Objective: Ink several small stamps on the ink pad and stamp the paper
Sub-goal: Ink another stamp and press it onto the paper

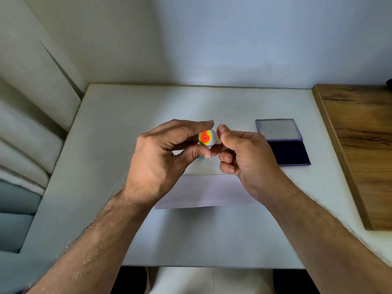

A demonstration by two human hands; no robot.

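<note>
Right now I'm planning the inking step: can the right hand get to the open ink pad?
Probably yes. The ink pad lies open just beside the right hand, nothing between them, though that hand shares the stamp with the left hand.

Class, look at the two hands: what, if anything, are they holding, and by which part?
A small round stamp, heart-printed end facing the camera. The left hand pinches its rim between thumb and fingers; the right hand grips its far end.
</note>
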